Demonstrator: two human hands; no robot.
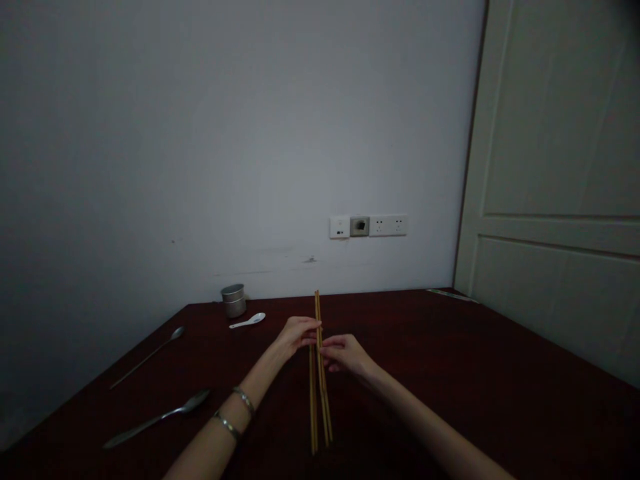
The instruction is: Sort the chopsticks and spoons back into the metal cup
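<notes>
Over the middle of the dark red table, my left hand and my right hand both close on long wooden chopsticks. These point away from me, with their far ends beyond my fingers. My right thumb and fingers pinch them from the right, slightly nearer to me than the left hand's grip. Another set of chopsticks runs close along their left side, its far end hidden by my left fingers. Whether my left hand grips this set too is unclear. Two metal bangles circle my left forearm.
At the table's back left stands a metal cup beside a white spoon. A long-handled spoon and a larger metal spoon lie left. A thin strip lies back right. Wall sockets sit above.
</notes>
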